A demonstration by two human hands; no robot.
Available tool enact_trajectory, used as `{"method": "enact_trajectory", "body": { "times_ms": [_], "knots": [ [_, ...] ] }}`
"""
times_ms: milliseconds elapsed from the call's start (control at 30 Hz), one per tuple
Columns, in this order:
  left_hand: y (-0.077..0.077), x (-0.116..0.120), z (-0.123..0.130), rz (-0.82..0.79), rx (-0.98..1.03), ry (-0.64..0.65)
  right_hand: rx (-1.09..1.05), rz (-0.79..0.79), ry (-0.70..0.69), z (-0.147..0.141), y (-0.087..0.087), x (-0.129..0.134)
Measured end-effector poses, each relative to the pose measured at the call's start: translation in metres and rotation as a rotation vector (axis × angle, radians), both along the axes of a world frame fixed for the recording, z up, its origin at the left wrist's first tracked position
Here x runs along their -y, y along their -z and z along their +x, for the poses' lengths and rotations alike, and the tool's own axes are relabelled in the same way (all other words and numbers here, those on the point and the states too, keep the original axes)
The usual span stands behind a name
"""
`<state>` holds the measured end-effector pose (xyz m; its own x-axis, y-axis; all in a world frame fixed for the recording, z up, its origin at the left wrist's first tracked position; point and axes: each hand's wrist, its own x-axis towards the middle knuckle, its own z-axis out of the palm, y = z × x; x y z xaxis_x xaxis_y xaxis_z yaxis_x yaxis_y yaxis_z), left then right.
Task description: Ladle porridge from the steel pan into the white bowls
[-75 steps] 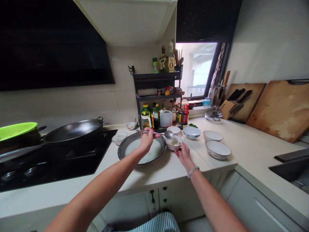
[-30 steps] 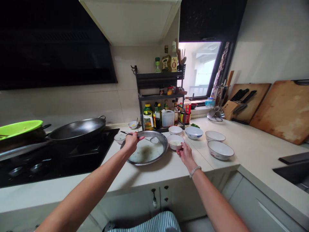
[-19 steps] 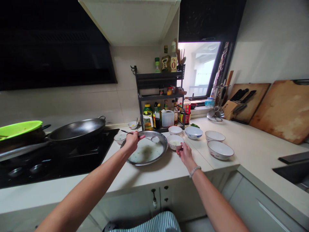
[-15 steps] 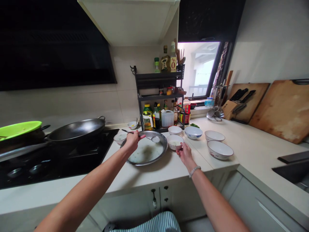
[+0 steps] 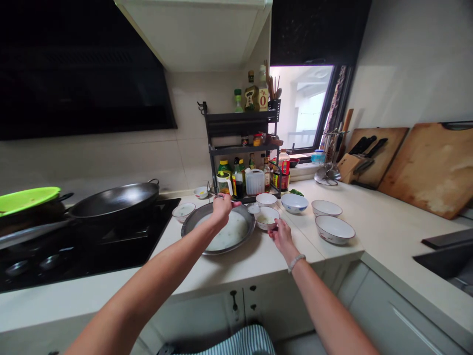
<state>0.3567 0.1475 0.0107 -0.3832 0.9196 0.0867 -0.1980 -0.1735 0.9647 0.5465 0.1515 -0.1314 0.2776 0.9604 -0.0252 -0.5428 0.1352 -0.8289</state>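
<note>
My left hand [image 5: 221, 208] is closed around the handle of a metal ladle [image 5: 253, 209], above the wide metal basin [image 5: 187, 231]. White, soupy food with small dark bits, like porridge [image 5: 229, 230], fills the basin. The ladle's head is at the left rim of a small white bowl [image 5: 266, 225] with some pale food inside. Fingers of my right hand [image 5: 283, 234] grip that bowl's right side on the counter. Behind it stands another white bowl [image 5: 266, 199], and left of the basin is a bowl of the same white food [image 5: 184, 211].
A blue-patterned bowl [image 5: 294, 202] and two white bowls [image 5: 327, 208] [image 5: 334, 230] stand to the right. Behind the basin is a black rack [image 5: 242, 117] with bottles. A wok [image 5: 114, 199] sits on the stove at left. Cutting boards [image 5: 428, 167] and a knife block [image 5: 350, 167] line the right wall.
My left hand has moved right and slightly up, carrying the ladle's head from over the basin to the small bowl's rim. My right hand stays at the bowl.
</note>
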Motion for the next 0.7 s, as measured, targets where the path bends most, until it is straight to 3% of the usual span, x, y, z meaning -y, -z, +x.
{"method": "enact_trajectory", "body": {
  "times_ms": [233,400,533,600,700],
  "knots": [
    [0.021,0.005,0.026,0.158,-0.308,0.163,0.004,-0.005,0.02,-0.001,0.002,-0.001],
    [0.03,0.019,0.023,0.356,-0.558,0.39,0.007,0.001,0.045,-0.001,0.004,-0.003],
    [0.032,0.031,0.018,0.529,-0.819,0.461,0.012,0.011,0.051,0.0,0.004,-0.003],
    [0.034,0.033,0.019,0.547,-0.817,0.463,0.013,0.013,0.048,0.001,0.004,-0.003],
    [0.033,0.03,0.019,0.408,-0.581,0.37,0.015,0.006,0.037,0.001,0.005,-0.003]
  ]
}}
